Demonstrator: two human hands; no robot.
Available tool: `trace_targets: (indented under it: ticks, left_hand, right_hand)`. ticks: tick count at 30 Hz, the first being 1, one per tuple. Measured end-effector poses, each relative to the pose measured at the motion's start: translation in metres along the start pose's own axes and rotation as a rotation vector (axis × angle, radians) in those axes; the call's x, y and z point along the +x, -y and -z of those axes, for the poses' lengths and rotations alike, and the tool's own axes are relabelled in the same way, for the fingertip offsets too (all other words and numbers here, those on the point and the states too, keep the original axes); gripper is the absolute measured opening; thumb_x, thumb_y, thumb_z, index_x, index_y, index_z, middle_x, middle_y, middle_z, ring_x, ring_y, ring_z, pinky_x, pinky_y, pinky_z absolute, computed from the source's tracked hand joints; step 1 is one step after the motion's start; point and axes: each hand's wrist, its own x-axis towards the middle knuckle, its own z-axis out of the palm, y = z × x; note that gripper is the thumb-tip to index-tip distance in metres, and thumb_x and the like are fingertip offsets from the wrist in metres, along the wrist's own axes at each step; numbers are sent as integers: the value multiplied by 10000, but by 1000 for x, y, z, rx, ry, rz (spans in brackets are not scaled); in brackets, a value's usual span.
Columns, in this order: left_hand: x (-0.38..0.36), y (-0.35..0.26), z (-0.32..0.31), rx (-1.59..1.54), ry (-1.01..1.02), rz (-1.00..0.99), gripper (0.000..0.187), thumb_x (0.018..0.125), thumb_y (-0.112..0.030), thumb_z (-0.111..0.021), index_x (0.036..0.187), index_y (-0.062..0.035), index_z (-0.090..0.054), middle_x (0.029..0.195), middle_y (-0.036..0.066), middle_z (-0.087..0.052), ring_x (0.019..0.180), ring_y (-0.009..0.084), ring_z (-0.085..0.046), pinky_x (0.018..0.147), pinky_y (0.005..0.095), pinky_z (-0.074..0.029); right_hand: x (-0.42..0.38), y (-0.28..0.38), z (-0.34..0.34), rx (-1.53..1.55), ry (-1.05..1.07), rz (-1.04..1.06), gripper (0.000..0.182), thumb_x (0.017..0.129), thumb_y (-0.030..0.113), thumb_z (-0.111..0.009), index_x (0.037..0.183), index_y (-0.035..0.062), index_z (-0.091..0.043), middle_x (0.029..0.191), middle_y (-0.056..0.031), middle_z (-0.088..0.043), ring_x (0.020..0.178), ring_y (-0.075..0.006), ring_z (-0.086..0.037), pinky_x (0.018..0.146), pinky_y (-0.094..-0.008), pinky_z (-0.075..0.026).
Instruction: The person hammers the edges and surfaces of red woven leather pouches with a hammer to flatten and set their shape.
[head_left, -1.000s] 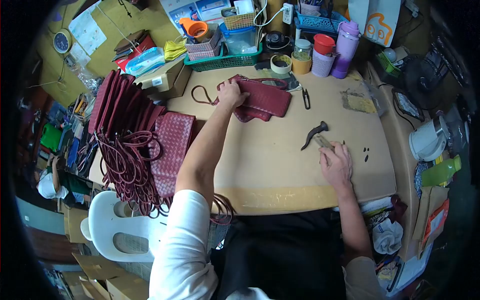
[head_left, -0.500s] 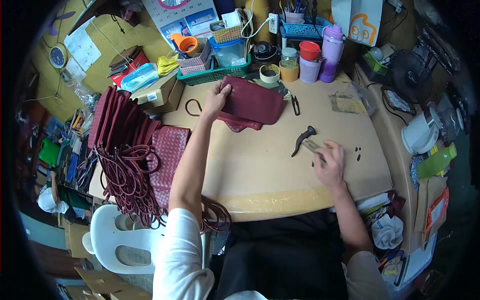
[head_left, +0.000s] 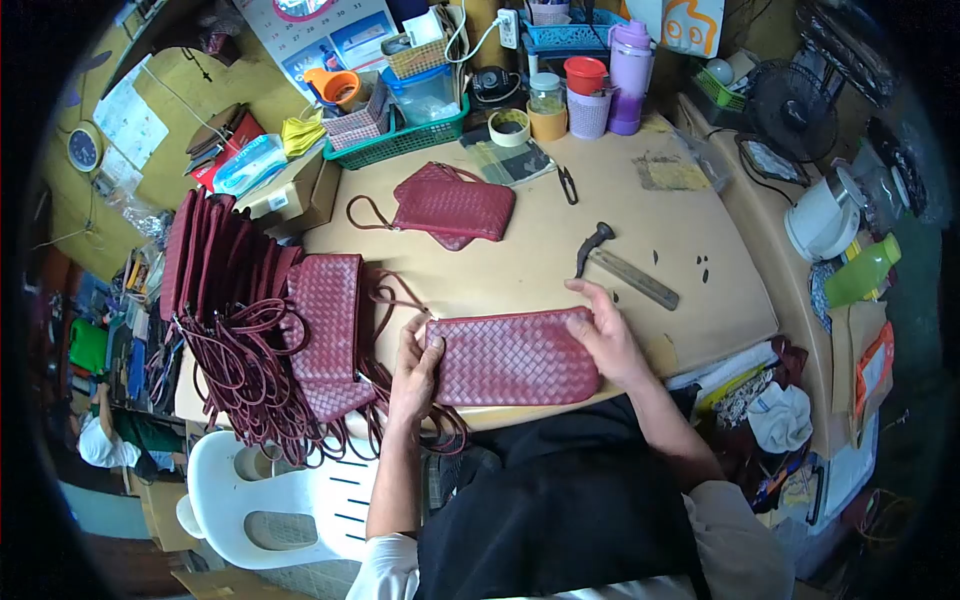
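A dark red woven pouch (head_left: 515, 360) lies between my two hands at the table's front edge, its zipper side facing away from me. My left hand (head_left: 415, 375) grips its left end, thumb on top, near a strap loop. At the upper right corner, my right hand (head_left: 607, 335) holds the pouch between thumb and fingers. Two more red pouches (head_left: 465, 208) lie overlapped farther back, with a wrist strap. A hammer (head_left: 635, 278) rests beyond my right hand.
Stacked red pouches (head_left: 225, 260) with many looped straps fill the table's left side. Small scissors (head_left: 568, 185), a tape roll (head_left: 509, 125) and a purple bottle (head_left: 628, 80) stand or lie at the back. A white chair (head_left: 225, 500) is at lower left. Another person (head_left: 105, 440) is far left.
My left hand has come down from the back pouches to the front, where a woven pouch now lies. My right hand has let go of the hammer and taken the pouch's right end. The view has shifted.
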Motion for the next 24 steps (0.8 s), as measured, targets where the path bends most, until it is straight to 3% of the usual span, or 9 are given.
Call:
trace_targets:
  ticks: [3, 5, 6, 9, 10, 13, 15, 16, 24]
  left_hand:
    - [-9, -7, -3, -269, -110, -38, 783, 910, -174, -667, 1533, -117, -195, 1457, 168, -374, 1270, 300, -481, 1046, 381, -437]
    - [-15, -6, 8, -574, 295, -116, 738, 899, -171, -674, 1502, -38, -271, 1523, 180, -304, 1301, 324, -464, 1017, 360, -479]
    - [-16, -3, 6, -545, 289, -185, 678, 880, -98, -681, 1457, 19, -345, 1554, 191, -254, 1298, 348, -474, 1003, 363, -503]
    - [-16, -17, 2, -9, -96, -140, 417, 880, -30, -687, 1270, 38, -557, 1057, 103, -676, 796, 136, -658, 704, 221, -531]
    - [-22, -24, -5, 81, -197, -168, 262, 887, -66, -700, 1119, 42, -640, 834, 18, -673, 633, 51, -563, 579, 193, -455]
    - [-25, -30, 1, 260, -166, -114, 194, 888, -60, -699, 1052, 38, -670, 847, 19, -668, 649, 45, -548, 589, 191, -446]
    - [-27, -33, -1, 258, -135, -94, 139, 885, -62, -703, 988, 30, -687, 824, 14, -666, 662, 39, -543, 601, 187, -440]
    - [-27, -29, -1, 273, -123, -93, 147, 881, -71, -711, 986, 29, -686, 820, 13, -665, 666, 41, -543, 611, 188, -442]
    - [-30, -14, 3, 210, -141, -88, 146, 883, -100, -722, 912, 27, -654, 787, 12, -652, 696, 53, -551, 657, 195, -449]
  right_hand:
    - [-2, 10, 22, 701, 110, -428, 326, 1013, 291, -523, 1209, 31, -542, 1186, -67, -611, 976, -113, -608, 783, -260, -518]
    - [-3, 9, 38, 983, 302, -413, 373, 1029, 363, -465, 1189, 36, -545, 1130, -100, -630, 893, -132, -638, 725, -245, -541]
    - [-5, 15, 38, 967, 254, -521, 384, 1030, 373, -456, 1170, 28, -549, 1084, -105, -639, 844, -126, -639, 668, -236, -531]
    - [-13, 33, 37, 904, 127, -643, 409, 1009, 367, -515, 1165, -10, -547, 977, -127, -653, 757, -132, -641, 578, -231, -505]
    - [-14, 29, 45, 419, 299, -649, 370, 1002, 298, -535, 1219, -2, -514, 992, -144, -640, 750, -130, -643, 564, -241, -506]
    - [-19, 39, 42, -232, 447, -634, 403, 948, 152, -634, 1291, -14, -501, 958, -138, -628, 772, -140, -636, 681, -264, -534]
    - [-27, 28, 43, -633, 385, 37, 338, 937, 142, -654, 1215, -29, -567, 869, -67, -627, 798, -138, -623, 759, -263, -518]
    - [-27, 22, 37, -242, 280, -71, 257, 955, 141, -629, 1132, -44, -614, 839, -20, -641, 828, -123, -615, 804, -262, -504]
    - [-28, 21, 15, -230, 72, -108, 303, 967, 252, -607, 1080, -25, -657, 881, -127, -700, 797, -156, -642, 768, -296, -506]
